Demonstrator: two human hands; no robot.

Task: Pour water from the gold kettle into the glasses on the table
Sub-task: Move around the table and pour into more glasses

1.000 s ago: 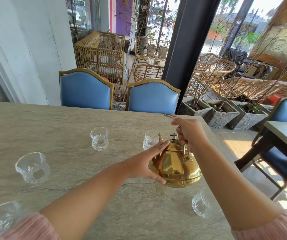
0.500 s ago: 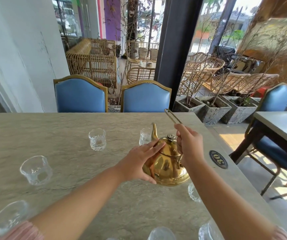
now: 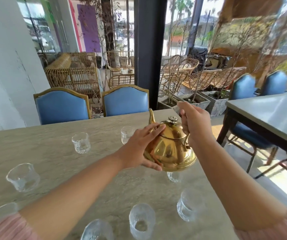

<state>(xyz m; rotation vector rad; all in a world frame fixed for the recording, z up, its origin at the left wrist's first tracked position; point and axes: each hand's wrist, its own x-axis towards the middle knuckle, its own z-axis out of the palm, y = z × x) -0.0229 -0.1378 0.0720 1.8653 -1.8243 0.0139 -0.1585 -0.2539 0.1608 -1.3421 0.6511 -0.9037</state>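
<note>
the shiny round gold metal kettle (image 3: 172, 149) has swung upright since a second ago, spout lifted clear of the far clear ribbed glass tumbler (image 3: 126, 135). it hangs above the grey stone-look table (image 3: 52, 153), near its right edge. the right hand (image 3: 196, 122) is clamped round the thin handle (image 3: 185, 142); the left hand (image 3: 139, 149) lies flat on its side, fingers straight. another tumbler (image 3: 173, 176) stands just beneath its base.

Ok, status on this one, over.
Right hand grips the handle. Left hand flat against gold kettle, upright, no pour yet. Glass partly hidden beneath it.
</note>
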